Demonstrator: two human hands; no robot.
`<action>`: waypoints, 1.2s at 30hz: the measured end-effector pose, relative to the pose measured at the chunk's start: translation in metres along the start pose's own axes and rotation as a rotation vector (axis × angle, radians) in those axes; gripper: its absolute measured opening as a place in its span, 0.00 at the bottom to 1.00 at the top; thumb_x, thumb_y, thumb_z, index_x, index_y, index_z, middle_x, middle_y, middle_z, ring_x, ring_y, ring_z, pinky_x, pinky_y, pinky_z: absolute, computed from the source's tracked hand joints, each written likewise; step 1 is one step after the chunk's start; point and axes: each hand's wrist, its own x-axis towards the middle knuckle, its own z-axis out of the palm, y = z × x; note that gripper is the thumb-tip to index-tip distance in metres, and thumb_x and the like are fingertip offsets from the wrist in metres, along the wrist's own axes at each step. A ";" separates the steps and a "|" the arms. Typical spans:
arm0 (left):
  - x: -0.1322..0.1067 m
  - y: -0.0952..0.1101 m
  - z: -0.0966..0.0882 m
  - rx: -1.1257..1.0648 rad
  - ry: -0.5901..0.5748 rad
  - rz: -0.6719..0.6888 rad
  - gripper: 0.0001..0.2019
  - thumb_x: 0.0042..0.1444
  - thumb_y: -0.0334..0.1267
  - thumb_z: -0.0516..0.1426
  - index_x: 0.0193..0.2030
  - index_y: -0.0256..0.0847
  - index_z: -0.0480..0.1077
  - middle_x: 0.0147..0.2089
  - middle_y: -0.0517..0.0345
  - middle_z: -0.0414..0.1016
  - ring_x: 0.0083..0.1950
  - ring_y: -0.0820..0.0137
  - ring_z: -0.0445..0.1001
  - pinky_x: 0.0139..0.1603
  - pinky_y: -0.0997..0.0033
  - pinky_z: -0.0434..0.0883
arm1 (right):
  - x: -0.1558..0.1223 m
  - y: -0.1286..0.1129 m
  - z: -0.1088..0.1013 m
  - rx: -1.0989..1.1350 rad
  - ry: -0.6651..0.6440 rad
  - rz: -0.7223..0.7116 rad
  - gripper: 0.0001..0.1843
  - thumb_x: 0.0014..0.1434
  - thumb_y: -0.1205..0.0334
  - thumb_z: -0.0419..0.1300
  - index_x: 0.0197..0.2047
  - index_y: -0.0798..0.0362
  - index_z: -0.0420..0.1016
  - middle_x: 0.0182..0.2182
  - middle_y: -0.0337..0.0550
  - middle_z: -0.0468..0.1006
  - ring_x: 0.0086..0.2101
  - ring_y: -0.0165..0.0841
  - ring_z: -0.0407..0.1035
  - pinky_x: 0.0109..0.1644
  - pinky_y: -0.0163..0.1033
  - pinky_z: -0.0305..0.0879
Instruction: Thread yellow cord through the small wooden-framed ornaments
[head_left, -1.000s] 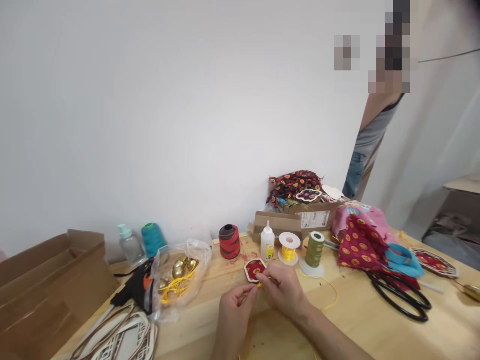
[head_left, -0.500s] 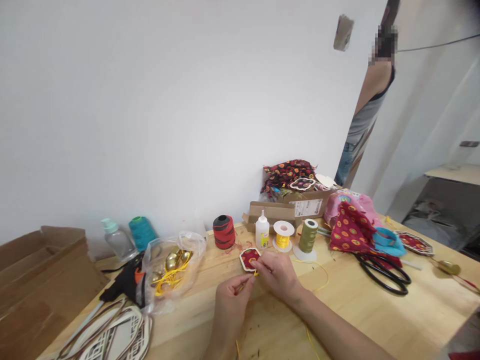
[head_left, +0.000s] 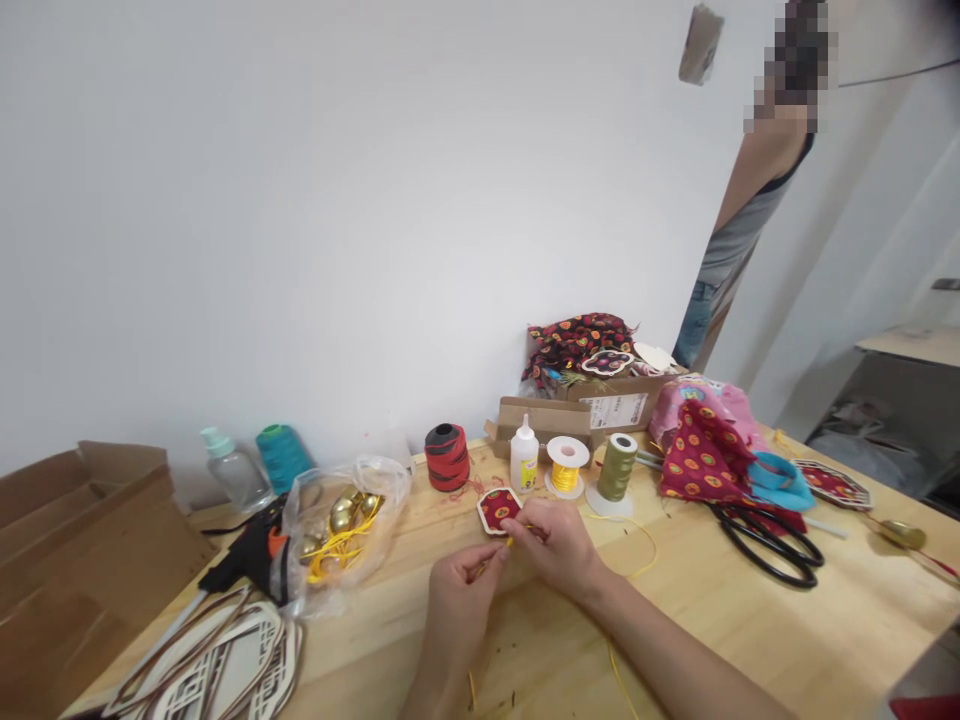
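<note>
My left hand (head_left: 466,580) pinches a yellow cord (head_left: 510,542) near the middle of the wooden table. Close beside it, my right hand (head_left: 553,535) is also closed on the cord, its fingers at the lower right edge of a small ornament (head_left: 498,510). That ornament has a pale frame around dark red patterned fabric. Part of the cord loops out right of my right hand, and strands hang below both hands. The exact grip at the fingertips is too small to make out.
Behind my hands stand a red-and-black thread cone (head_left: 447,458), glue bottle (head_left: 524,458), yellow cord spool (head_left: 566,466) and olive thread spool (head_left: 617,470). Black-handled scissors (head_left: 780,550) lie right. A plastic bag of bells (head_left: 345,525) and cardboard box (head_left: 97,560) sit left. A person (head_left: 750,220) stands beyond.
My fingertips have shifted slightly on the yellow cord, with my right thumb now at the ornament's lower edge instead of over its fabric. The view has turned a little.
</note>
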 end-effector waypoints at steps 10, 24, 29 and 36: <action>-0.002 0.003 0.000 0.057 0.113 -0.008 0.13 0.42 0.42 0.57 0.30 0.34 0.76 0.23 0.58 0.76 0.27 0.67 0.70 0.26 0.75 0.65 | 0.003 0.004 0.003 0.587 -0.158 0.554 0.20 0.51 0.52 0.49 0.15 0.55 0.61 0.11 0.30 0.50 0.14 0.21 0.43 0.17 0.29 0.40; 0.001 -0.003 -0.003 -0.142 0.084 -0.039 0.10 0.39 0.36 0.58 0.30 0.36 0.76 0.17 0.61 0.72 0.28 0.66 0.71 0.31 0.71 0.66 | -0.004 -0.003 0.000 0.493 -0.385 0.333 0.10 0.46 0.70 0.51 0.32 0.54 0.70 0.11 0.27 0.48 0.14 0.21 0.43 0.17 0.27 0.39; -0.004 0.009 -0.002 -0.175 0.030 -0.045 0.14 0.41 0.39 0.58 0.35 0.34 0.75 0.07 0.69 0.59 0.14 0.74 0.61 0.22 0.76 0.62 | -0.002 -0.007 -0.002 0.172 -0.251 0.128 0.11 0.44 0.73 0.52 0.31 0.51 0.70 0.15 0.31 0.62 0.18 0.23 0.54 0.22 0.27 0.49; -0.003 0.008 0.000 -0.148 0.081 -0.064 0.15 0.41 0.45 0.57 0.30 0.35 0.75 0.06 0.71 0.53 0.11 0.79 0.51 0.15 0.79 0.53 | -0.001 -0.008 -0.005 0.064 -0.191 0.036 0.07 0.47 0.67 0.55 0.32 0.50 0.71 0.24 0.38 0.72 0.23 0.26 0.62 0.26 0.29 0.54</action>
